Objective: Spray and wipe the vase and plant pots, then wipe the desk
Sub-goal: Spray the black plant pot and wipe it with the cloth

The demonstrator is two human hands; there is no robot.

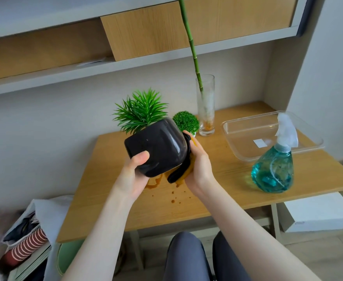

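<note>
Wooden worktop (237, 179) is carrying brown spill drops near-centre, shelves above. Left hand (135, 171) is gripping one tilted black pot (156, 147); right hand (199, 169) is pressing cloth (183, 169) against it. One vase (206, 110), one small pot (186, 122) far, one spray bottle (274, 165), one tray (247, 128) right.

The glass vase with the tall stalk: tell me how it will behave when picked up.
The glass vase is tall and narrow, and its long stalk leans, so it probably tips easily. Clear glass looks fragile and, once sprayed, likely slippery. Liquid at the bottom may slosh.
</note>
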